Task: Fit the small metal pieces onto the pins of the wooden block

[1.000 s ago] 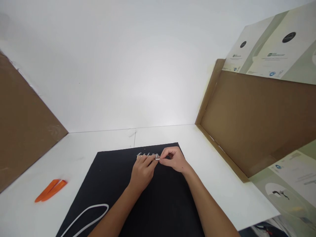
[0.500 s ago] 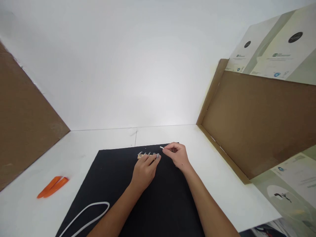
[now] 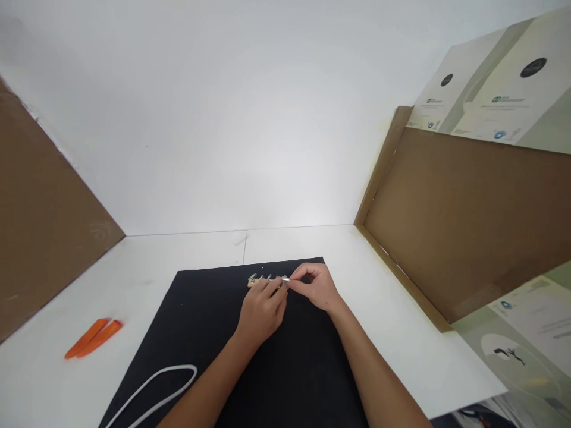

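Your right hand (image 3: 314, 288) pinches a metal pin (image 3: 285, 279) between thumb and forefinger, just beside your left hand (image 3: 261, 312), which curls down over a wooden strip (image 3: 253, 283) on the black mat (image 3: 303, 368); orange pry sticks (image 3: 93, 339) lie well off to the left.

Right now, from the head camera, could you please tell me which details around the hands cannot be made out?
In the head view:
- The small wooden piece is largely hidden by the left hand, so its full shape is unclear.
- The small silver piece at the right hand is too small to identify, and fingers partly hide it.
- The white cord is cut off by the bottom edge.
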The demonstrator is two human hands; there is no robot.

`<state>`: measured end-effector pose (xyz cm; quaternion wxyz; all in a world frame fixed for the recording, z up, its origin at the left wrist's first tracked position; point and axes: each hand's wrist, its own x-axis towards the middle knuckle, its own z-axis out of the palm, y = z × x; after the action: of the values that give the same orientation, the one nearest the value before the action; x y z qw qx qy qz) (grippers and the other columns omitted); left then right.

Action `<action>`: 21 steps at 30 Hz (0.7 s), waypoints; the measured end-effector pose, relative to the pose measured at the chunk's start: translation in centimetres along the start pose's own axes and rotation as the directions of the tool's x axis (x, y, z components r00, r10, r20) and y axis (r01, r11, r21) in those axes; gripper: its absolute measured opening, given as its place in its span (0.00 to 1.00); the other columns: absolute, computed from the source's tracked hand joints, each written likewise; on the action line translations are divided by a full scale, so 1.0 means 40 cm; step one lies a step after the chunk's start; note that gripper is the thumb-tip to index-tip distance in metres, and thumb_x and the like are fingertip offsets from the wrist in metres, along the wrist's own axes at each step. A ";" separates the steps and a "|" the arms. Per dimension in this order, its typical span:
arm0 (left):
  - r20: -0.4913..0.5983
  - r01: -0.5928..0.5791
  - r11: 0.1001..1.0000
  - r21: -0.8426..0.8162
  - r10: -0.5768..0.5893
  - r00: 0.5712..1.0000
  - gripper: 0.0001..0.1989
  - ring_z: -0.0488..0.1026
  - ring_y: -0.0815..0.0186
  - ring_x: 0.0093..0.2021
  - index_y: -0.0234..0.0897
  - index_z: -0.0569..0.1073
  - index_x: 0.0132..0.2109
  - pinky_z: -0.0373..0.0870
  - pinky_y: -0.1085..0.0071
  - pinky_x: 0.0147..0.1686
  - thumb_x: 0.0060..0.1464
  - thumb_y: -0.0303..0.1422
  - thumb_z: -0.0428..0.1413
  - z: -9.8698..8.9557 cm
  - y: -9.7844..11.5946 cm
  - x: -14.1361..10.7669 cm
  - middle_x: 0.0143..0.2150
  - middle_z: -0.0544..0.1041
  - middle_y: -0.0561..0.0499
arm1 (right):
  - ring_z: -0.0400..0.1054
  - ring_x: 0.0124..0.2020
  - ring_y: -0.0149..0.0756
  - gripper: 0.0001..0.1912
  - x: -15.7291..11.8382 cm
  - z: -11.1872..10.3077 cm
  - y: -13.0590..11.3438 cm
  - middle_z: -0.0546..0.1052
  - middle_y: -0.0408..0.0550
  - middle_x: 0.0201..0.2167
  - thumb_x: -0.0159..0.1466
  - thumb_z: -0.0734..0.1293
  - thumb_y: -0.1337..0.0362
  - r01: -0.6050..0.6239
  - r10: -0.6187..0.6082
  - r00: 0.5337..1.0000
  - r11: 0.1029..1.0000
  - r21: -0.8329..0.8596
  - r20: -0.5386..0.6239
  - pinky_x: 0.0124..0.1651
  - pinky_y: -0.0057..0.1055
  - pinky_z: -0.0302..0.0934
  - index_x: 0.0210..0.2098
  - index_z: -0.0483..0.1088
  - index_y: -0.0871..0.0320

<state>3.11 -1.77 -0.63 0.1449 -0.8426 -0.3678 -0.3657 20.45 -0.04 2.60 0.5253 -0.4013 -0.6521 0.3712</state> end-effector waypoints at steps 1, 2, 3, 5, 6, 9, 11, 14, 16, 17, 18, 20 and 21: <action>0.000 0.000 1.000 0.001 0.000 1.000 0.12 0.71 0.60 0.37 0.35 0.75 0.48 0.72 0.60 0.41 0.60 0.26 0.51 0.000 0.000 0.000 0.44 0.78 0.44 | 0.71 0.27 0.36 0.03 0.000 0.002 0.001 0.78 0.46 0.24 0.53 0.73 0.67 -0.006 0.005 1.000 1.000 -0.010 -0.009 0.32 0.31 0.65 0.24 0.76 0.57; 0.003 -0.001 1.000 0.002 0.001 1.000 0.12 0.71 0.60 0.38 0.35 0.74 0.49 0.72 0.60 0.41 0.60 0.26 0.50 0.000 0.000 0.000 0.45 0.78 0.44 | 0.71 0.28 0.36 0.03 0.001 0.003 0.003 0.78 0.46 0.25 0.53 0.73 0.66 -0.012 0.012 1.000 1.000 -0.024 -0.023 0.33 0.31 0.66 0.24 0.76 0.57; 0.006 -0.002 1.000 0.002 0.002 1.000 0.13 0.71 0.60 0.38 0.35 0.74 0.50 0.72 0.59 0.42 0.60 0.26 0.50 0.000 0.000 0.000 0.45 0.78 0.44 | 0.72 0.28 0.36 0.03 0.002 0.004 0.005 0.79 0.46 0.25 0.53 0.73 0.66 -0.020 0.018 0.999 0.999 -0.039 -0.038 0.33 0.31 0.66 0.25 0.76 0.57; 0.010 -0.003 1.000 0.002 0.003 1.000 0.15 0.71 0.60 0.39 0.35 0.73 0.53 0.72 0.59 0.43 0.60 0.26 0.50 0.001 0.001 -0.001 0.46 0.78 0.44 | 0.72 0.28 0.36 0.02 0.003 0.004 0.008 0.79 0.46 0.25 0.54 0.73 0.66 -0.032 0.027 0.997 0.997 -0.067 -0.066 0.33 0.31 0.66 0.25 0.76 0.57; 0.012 -0.004 1.000 0.001 0.004 1.000 0.15 0.71 0.60 0.39 0.35 0.72 0.54 0.72 0.59 0.43 0.60 0.25 0.50 0.001 0.001 -0.002 0.47 0.78 0.44 | 0.72 0.28 0.36 0.02 0.004 0.004 0.009 0.79 0.46 0.25 0.54 0.73 0.66 -0.035 0.029 0.997 0.996 -0.078 -0.076 0.33 0.31 0.66 0.25 0.76 0.57; 0.009 -0.002 1.000 -0.005 0.002 1.000 0.16 0.71 0.59 0.39 0.35 0.72 0.55 0.72 0.59 0.43 0.60 0.25 0.51 0.003 0.000 -0.004 0.47 0.78 0.44 | 0.72 0.27 0.37 0.02 0.005 0.002 0.012 0.79 0.46 0.25 0.53 0.72 0.66 -0.038 0.029 0.995 0.994 -0.099 -0.092 0.32 0.31 0.66 0.25 0.76 0.56; 0.008 0.007 1.000 -0.007 -0.007 1.000 0.16 0.72 0.59 0.40 0.35 0.72 0.54 0.72 0.59 0.44 0.60 0.25 0.51 0.003 -0.002 -0.004 0.48 0.78 0.44 | 0.72 0.27 0.37 0.02 0.005 -0.001 0.012 0.79 0.46 0.24 0.53 0.72 0.65 -0.039 0.031 0.996 0.995 -0.097 -0.084 0.32 0.31 0.66 0.25 0.76 0.57; 0.013 0.031 0.999 -0.014 -0.031 0.999 0.16 0.73 0.58 0.41 0.35 0.72 0.54 0.72 0.59 0.46 0.59 0.26 0.52 0.006 -0.001 -0.006 0.49 0.78 0.44 | 0.71 0.27 0.36 0.03 0.004 -0.006 0.010 0.78 0.46 0.24 0.52 0.73 0.65 -0.030 0.027 0.998 0.998 -0.050 -0.051 0.31 0.31 0.65 0.24 0.76 0.57; 0.026 0.063 0.998 -0.024 -0.063 0.998 0.17 0.74 0.58 0.44 0.36 0.71 0.56 0.72 0.59 0.47 0.60 0.26 0.51 0.010 0.006 -0.009 0.50 0.77 0.44 | 0.71 0.27 0.36 0.04 0.006 -0.011 0.009 0.78 0.46 0.24 0.52 0.73 0.65 -0.025 0.025 0.998 1.000 -0.009 -0.050 0.31 0.31 0.65 0.23 0.75 0.57; 0.036 0.086 0.996 -0.027 -0.085 0.996 0.18 0.74 0.57 0.46 0.36 0.71 0.57 0.73 0.60 0.47 0.60 0.27 0.51 0.012 0.012 -0.011 0.51 0.77 0.43 | 0.71 0.26 0.36 0.04 0.007 -0.014 0.009 0.78 0.46 0.23 0.52 0.73 0.65 -0.026 0.026 0.998 1.000 0.007 -0.059 0.31 0.31 0.65 0.23 0.75 0.57; 0.054 0.112 0.993 -0.025 -0.110 0.992 0.19 0.74 0.57 0.47 0.36 0.70 0.58 0.73 0.61 0.46 0.60 0.28 0.51 0.015 0.020 -0.014 0.51 0.77 0.43 | 0.71 0.26 0.36 0.04 0.008 -0.017 0.009 0.78 0.46 0.23 0.51 0.74 0.65 -0.028 0.029 0.997 0.999 0.018 -0.073 0.31 0.31 0.65 0.23 0.75 0.57; 0.128 0.160 0.987 -0.003 -0.158 0.979 0.20 0.76 0.57 0.46 0.36 0.68 0.59 0.75 0.64 0.41 0.61 0.30 0.51 0.021 0.041 -0.021 0.53 0.77 0.43 | 0.71 0.26 0.35 0.05 0.011 -0.022 0.010 0.78 0.46 0.23 0.51 0.74 0.64 -0.039 0.042 0.994 0.999 0.027 -0.103 0.31 0.31 0.65 0.23 0.76 0.58; 0.184 0.177 0.984 0.019 -0.178 0.967 0.21 0.77 0.58 0.43 0.36 0.67 0.60 0.76 0.66 0.37 0.61 0.31 0.51 0.024 0.051 -0.025 0.54 0.76 0.43 | 0.70 0.26 0.35 0.05 0.012 -0.025 0.011 0.78 0.46 0.23 0.51 0.74 0.64 -0.052 0.055 0.991 0.998 0.025 -0.119 0.31 0.30 0.65 0.24 0.76 0.58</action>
<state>4.63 -3.21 -1.96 0.0780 -0.8364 -0.4541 -0.2970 21.41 0.65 2.57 0.5577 -0.4345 -0.6044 0.3674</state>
